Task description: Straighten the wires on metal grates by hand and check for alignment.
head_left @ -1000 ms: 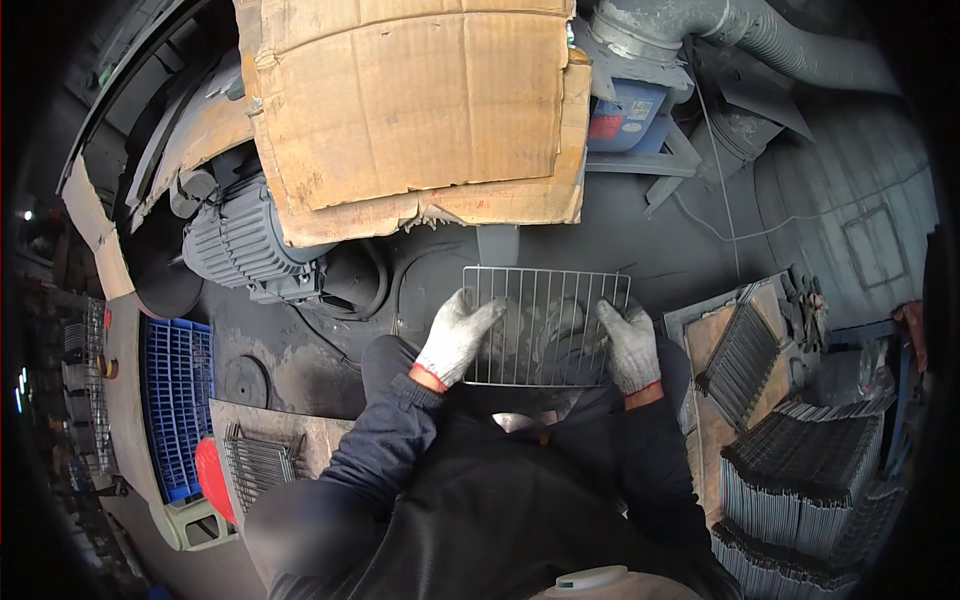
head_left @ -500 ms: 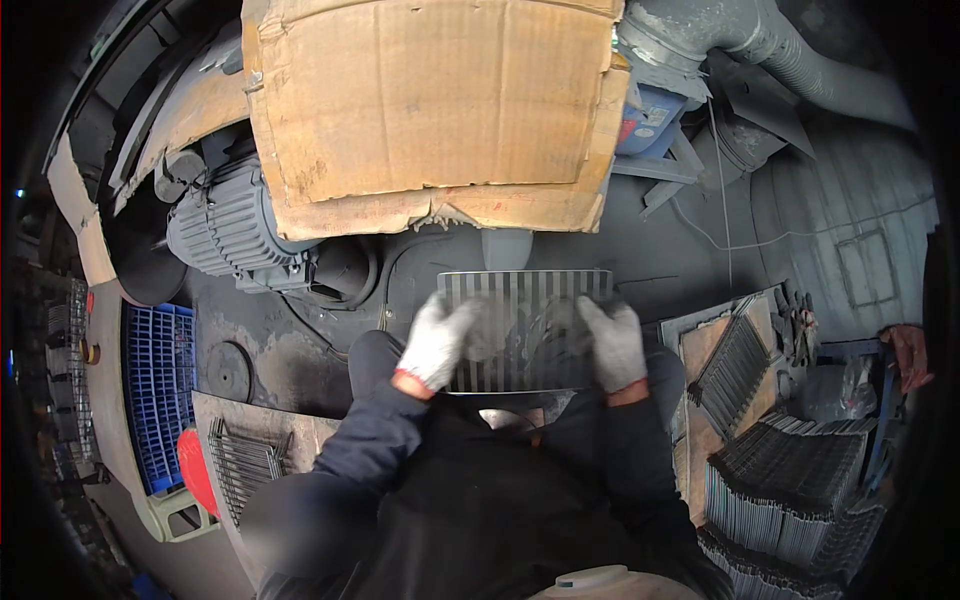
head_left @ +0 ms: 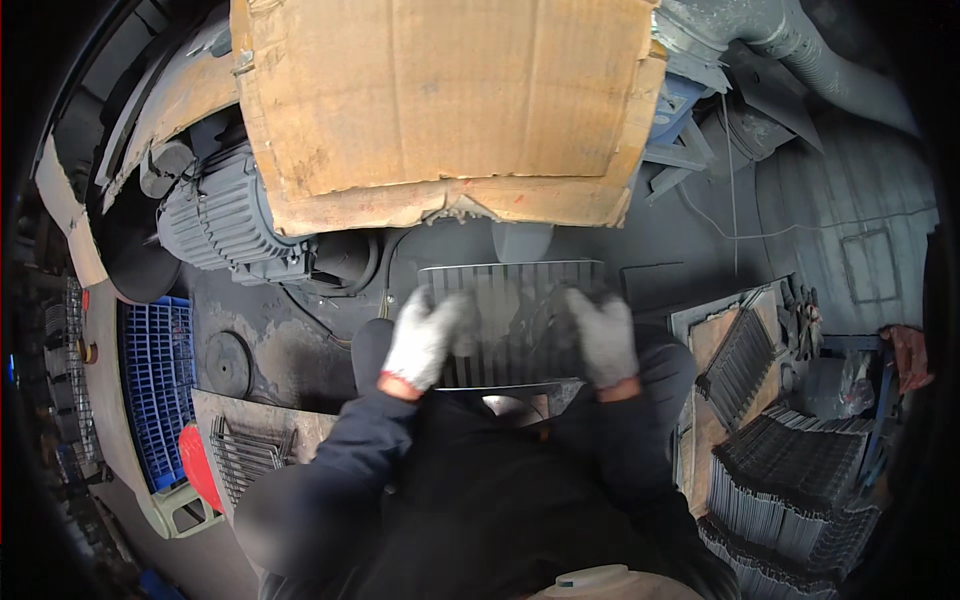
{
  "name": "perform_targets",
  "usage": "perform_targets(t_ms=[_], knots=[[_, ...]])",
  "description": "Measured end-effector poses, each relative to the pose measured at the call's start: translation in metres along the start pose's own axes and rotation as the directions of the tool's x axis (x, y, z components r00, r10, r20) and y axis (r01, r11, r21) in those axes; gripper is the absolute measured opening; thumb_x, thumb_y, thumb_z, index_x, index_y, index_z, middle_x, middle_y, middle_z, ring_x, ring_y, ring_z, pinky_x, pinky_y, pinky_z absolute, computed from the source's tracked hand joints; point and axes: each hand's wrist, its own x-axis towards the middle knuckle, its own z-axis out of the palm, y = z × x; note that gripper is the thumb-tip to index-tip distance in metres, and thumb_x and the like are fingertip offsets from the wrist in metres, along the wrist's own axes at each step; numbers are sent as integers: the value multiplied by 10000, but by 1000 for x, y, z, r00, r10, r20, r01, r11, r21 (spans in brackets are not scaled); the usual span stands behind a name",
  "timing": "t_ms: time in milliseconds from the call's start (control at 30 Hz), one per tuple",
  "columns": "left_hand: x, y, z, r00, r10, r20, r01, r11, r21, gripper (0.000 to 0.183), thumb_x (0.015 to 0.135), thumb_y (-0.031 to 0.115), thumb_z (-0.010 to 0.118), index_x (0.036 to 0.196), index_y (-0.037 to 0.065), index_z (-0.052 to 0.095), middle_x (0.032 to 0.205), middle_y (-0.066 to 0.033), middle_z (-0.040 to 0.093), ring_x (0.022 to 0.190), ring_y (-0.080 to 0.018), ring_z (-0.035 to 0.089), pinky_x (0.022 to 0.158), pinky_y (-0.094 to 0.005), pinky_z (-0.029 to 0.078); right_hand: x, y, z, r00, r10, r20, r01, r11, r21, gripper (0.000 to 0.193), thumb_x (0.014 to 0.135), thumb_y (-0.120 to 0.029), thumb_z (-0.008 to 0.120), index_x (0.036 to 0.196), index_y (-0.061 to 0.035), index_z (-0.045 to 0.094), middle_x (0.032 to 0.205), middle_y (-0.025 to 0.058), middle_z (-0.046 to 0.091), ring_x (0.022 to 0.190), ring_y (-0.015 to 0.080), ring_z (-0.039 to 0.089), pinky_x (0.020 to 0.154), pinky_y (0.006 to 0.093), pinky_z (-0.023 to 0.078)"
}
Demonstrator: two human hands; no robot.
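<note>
A rectangular metal grate point(head_left: 512, 330) with many parallel bars lies level in front of my body, just above my knees. My left hand point(head_left: 415, 345), in a white glove with a red cuff, is closed on its left side. On the right side my right hand point(head_left: 606, 343), gloved the same way, grips it. The thumbs point inward over the bars, while the other fingers are partly hidden and blurred. Behind the grate's far edge is the grey lower end of a machine part point(head_left: 523, 240), below a cardboard sheet point(head_left: 440, 95).
A grey motor point(head_left: 225, 220) stands at the far left. Nearer left are a blue plastic crate point(head_left: 160, 395) and wire racks point(head_left: 245, 457) on a board. To the right, a grate point(head_left: 738, 370) lies on cardboard beside tall grate stacks point(head_left: 785, 465). A duct point(head_left: 830, 75) runs at the far right.
The grate and both hands have shifted slightly left and away from me. Both hands still hold its sides. The view has shifted a little too.
</note>
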Motion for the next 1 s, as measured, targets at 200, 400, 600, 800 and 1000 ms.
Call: perform_targets(t_ms=[200, 400, 600, 800, 1000], knots=[[19, -27, 50, 994, -55, 99, 60, 997, -44, 282, 1048, 179, 756, 1234, 2, 641, 955, -40, 715, 723, -98, 637, 601, -291, 551, 0, -16, -48, 981, -58, -184, 60, 998, 4, 153, 1044, -82, 714, 1163, 5, 756, 1050, 83, 796, 860, 143, 750, 748, 302, 612], [3, -22, -55, 997, -64, -44, 58, 991, -122, 230, 1084, 172, 686, 1274, 48, 645, 894, -56, 707, 591, -160, 653, 516, -311, 565, 21, 32, 29, 996, -44, 73, 47, 998, -43, 150, 1035, -137, 751, 1127, -22, 779, 1002, 18, 770, 850, 96, 663, 761, 302, 547], [18, -22, 33, 992, 26, 119, -34, 997, 63, 287, 1074, 191, 715, 1292, 28, 624, 948, -25, 695, 682, -119, 641, 605, -302, 562, 3, -9, -31, 984, -123, -125, 133, 988, 76, 245, 1054, -135, 705, 1236, 28, 720, 1005, 65, 790, 810, 143, 750, 679, 292, 595], [20, -32, 18, 998, 23, 60, -22, 1000, -22, 231, 1088, 164, 695, 1280, 46, 642, 996, -27, 709, 708, -113, 652, 579, -292, 554, 13, 8, -35, 998, -33, -45, 31, 999, -38, 178, 1056, -98, 710, 1195, 9, 742, 1071, 59, 781, 847, 120, 709, 749, 297, 578], [-1, -6, -50, 998, -54, -20, 53, 996, -65, 267, 1078, 178, 695, 1286, 22, 637, 909, -41, 706, 626, -126, 643, 548, -293, 572, 22, 40, 27, 993, -83, 84, 100, 972, -212, 184, 1044, -94, 727, 1199, 3, 753, 1024, 14, 775, 888, 102, 681, 773, 280, 561]])
